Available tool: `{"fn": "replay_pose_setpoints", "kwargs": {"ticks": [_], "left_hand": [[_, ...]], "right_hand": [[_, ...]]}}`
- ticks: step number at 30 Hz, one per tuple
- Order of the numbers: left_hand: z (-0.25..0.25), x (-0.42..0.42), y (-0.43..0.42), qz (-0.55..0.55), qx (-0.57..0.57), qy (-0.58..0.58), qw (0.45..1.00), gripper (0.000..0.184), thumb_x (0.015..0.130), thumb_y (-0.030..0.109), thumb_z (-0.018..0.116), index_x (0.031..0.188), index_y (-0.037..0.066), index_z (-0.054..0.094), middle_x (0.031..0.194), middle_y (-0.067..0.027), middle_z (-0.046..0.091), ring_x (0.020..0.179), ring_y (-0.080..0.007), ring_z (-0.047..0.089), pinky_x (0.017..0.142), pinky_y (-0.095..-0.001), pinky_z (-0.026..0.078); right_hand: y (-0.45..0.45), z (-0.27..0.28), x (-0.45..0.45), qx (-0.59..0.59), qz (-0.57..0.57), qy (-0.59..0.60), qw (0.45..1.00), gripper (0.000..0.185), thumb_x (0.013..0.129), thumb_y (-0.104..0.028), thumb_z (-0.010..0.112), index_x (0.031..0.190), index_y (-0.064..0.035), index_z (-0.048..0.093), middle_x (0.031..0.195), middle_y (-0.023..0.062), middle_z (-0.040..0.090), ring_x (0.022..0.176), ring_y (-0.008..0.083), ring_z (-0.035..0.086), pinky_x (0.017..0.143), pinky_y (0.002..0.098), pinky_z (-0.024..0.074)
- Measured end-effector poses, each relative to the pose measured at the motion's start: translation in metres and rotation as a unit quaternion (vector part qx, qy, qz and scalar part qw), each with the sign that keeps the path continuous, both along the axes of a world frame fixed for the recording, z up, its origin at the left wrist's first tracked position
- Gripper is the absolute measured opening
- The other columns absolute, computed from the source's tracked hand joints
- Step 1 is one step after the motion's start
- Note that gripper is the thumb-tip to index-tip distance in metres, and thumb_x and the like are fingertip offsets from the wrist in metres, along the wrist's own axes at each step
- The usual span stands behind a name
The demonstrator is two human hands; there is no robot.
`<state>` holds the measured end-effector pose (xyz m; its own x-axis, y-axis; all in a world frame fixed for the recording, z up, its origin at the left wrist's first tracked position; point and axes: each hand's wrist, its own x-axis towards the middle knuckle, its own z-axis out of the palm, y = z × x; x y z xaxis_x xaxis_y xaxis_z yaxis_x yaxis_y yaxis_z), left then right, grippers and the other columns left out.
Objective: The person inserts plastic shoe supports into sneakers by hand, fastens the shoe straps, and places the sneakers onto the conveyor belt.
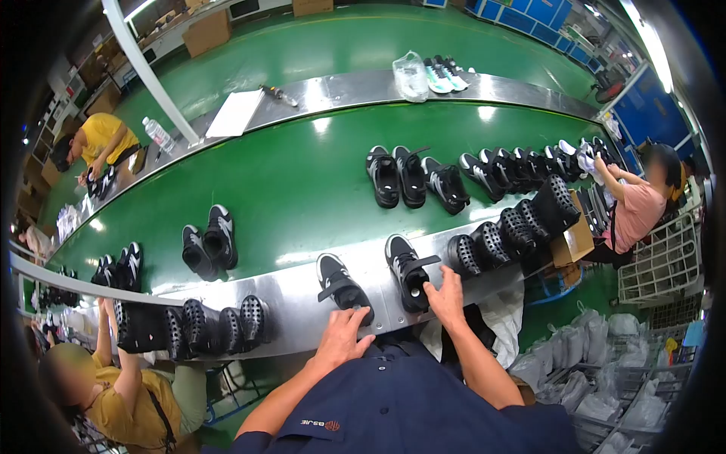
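Observation:
Two black-and-white shoes with straps lie on the metal table edge in front of me, toes pointing away. At the heel of the left shoe [339,278] is my left hand [344,338], its fingers touching the heel opening. My right hand [446,296] rests at the right side of the right shoe [404,261], its thumb near the heel opening and its fingers apart. The strap of the right shoe sticks out to the right. What the left fingertips hold, if anything, is too small to tell.
A green belt [302,189] carries more shoes, including a pair [209,240] at left. Black studded objects [516,227] stand at right, others [200,325] at left. Co-workers [643,193] sit at the right, lower left and upper left. A bottle [157,134] stands on the far ledge.

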<state>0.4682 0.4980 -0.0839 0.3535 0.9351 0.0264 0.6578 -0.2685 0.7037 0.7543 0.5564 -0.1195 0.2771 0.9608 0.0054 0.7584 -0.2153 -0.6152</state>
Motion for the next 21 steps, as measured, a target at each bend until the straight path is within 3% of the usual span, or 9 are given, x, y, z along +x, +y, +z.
{"fn": "replay_pose_setpoints", "kwargs": {"ticks": [1, 6, 7, 9, 10, 13, 14, 17, 21], "left_hand": [[0.002, 0.006, 0.005, -0.010, -0.022, 0.035, 0.999, 0.061, 0.084, 0.022, 0.081, 0.139, 0.007, 0.059, 0.122, -0.0205, 0.066, 0.113, -0.0410, 0.058, 0.098, -0.0482, 0.051], [-0.005, 0.026, 0.015, -0.089, -0.091, 0.117, 0.985, 0.076, 0.082, 0.037, 0.083, 0.148, 0.018, 0.052, 0.112, -0.0240, 0.065, 0.113, -0.0433, 0.056, 0.093, -0.0529, 0.051], [-0.016, 0.027, 0.011, -0.054, -0.131, 0.099, 0.985, 0.070, 0.081, 0.037, 0.084, 0.143, 0.017, 0.057, 0.111, -0.0276, 0.065, 0.110, -0.0466, 0.058, 0.090, -0.0546, 0.052], [-0.031, 0.026, 0.007, 0.010, -0.114, 0.108, 0.988, 0.056, 0.080, 0.032, 0.084, 0.129, 0.012, 0.066, 0.105, -0.0292, 0.066, 0.104, -0.0479, 0.062, 0.089, -0.0537, 0.053], [-0.037, 0.023, 0.012, 0.018, -0.101, 0.092, 0.990, 0.039, 0.078, 0.026, 0.083, 0.112, 0.008, 0.072, 0.096, -0.0273, 0.068, 0.096, -0.0461, 0.064, 0.084, -0.0526, 0.053], [-0.028, 0.014, 0.034, 0.051, -0.013, 0.126, 0.991, 0.031, 0.077, 0.020, 0.081, 0.104, 0.007, 0.073, 0.090, -0.0251, 0.069, 0.090, -0.0431, 0.064, 0.080, -0.0520, 0.053], [-0.023, 0.006, 0.048, 0.064, 0.021, 0.136, 0.988, 0.029, 0.078, 0.020, 0.080, 0.102, 0.006, 0.073, 0.089, -0.0240, 0.068, 0.089, -0.0413, 0.064, 0.078, -0.0520, 0.053], [-0.034, -0.044, 0.108, 0.079, 0.048, 0.190, 0.977, 0.035, 0.078, 0.022, 0.080, 0.108, 0.007, 0.071, 0.092, -0.0211, 0.069, 0.092, -0.0399, 0.064, 0.082, -0.0499, 0.055], [-0.057, -0.135, 0.189, 0.107, 0.082, 0.229, 0.964, 0.035, 0.077, 0.020, 0.081, 0.109, 0.008, 0.072, 0.095, -0.0222, 0.068, 0.097, -0.0411, 0.063, 0.088, -0.0504, 0.054]], "right_hand": [[0.010, -0.010, -0.003, -0.086, -0.028, 0.110, 0.990, 0.048, 0.085, -0.016, 0.073, 0.128, 0.0038, 0.061, 0.121, 0.0274, 0.063, 0.109, 0.0440, 0.062, 0.099, 0.0488, 0.0499], [-0.005, -0.047, -0.066, -0.065, 0.156, 0.149, 0.974, 0.042, 0.083, -0.018, 0.069, 0.119, 0.0043, 0.066, 0.110, 0.0282, 0.069, 0.108, 0.0456, 0.065, 0.097, 0.0499, 0.0513], [-0.009, -0.036, -0.072, -0.076, 0.187, 0.144, 0.969, 0.044, 0.084, -0.019, 0.069, 0.121, 0.0047, 0.066, 0.112, 0.0283, 0.069, 0.109, 0.0462, 0.065, 0.097, 0.0500, 0.0514], [-0.012, -0.033, -0.069, -0.119, 0.190, 0.187, 0.956, 0.049, 0.090, -0.018, 0.070, 0.132, 0.0048, 0.063, 0.119, 0.0236, 0.070, 0.111, 0.0345, 0.069, 0.096, 0.0415, 0.0543], [-0.011, -0.026, -0.063, -0.155, 0.166, 0.272, 0.935, 0.051, 0.093, -0.021, 0.071, 0.135, 0.0053, 0.061, 0.120, 0.0206, 0.071, 0.108, 0.0272, 0.070, 0.092, 0.0386, 0.0563], [-0.007, -0.003, -0.039, -0.140, 0.116, 0.261, 0.948, 0.047, 0.091, -0.025, 0.071, 0.128, 0.0036, 0.066, 0.116, 0.0214, 0.074, 0.099, 0.0301, 0.074, 0.088, 0.0385, 0.0579], [-0.002, 0.009, -0.026, -0.150, 0.131, 0.242, 0.950, 0.047, 0.094, -0.022, 0.072, 0.131, 0.0054, 0.064, 0.117, 0.0175, 0.074, 0.100, 0.0229, 0.073, 0.084, 0.0349, 0.0585], [0.013, 0.026, 0.005, -0.132, 0.128, 0.219, 0.958, 0.044, 0.094, -0.023, 0.071, 0.126, 0.0059, 0.067, 0.112, 0.0175, 0.076, 0.098, 0.0231, 0.073, 0.084, 0.0351, 0.0581], [0.054, 0.064, 0.026, -0.067, 0.143, 0.056, 0.986, 0.039, 0.091, -0.023, 0.067, 0.119, 0.0043, 0.069, 0.109, 0.0264, 0.074, 0.102, 0.0411, 0.071, 0.091, 0.0472, 0.0561]]}}
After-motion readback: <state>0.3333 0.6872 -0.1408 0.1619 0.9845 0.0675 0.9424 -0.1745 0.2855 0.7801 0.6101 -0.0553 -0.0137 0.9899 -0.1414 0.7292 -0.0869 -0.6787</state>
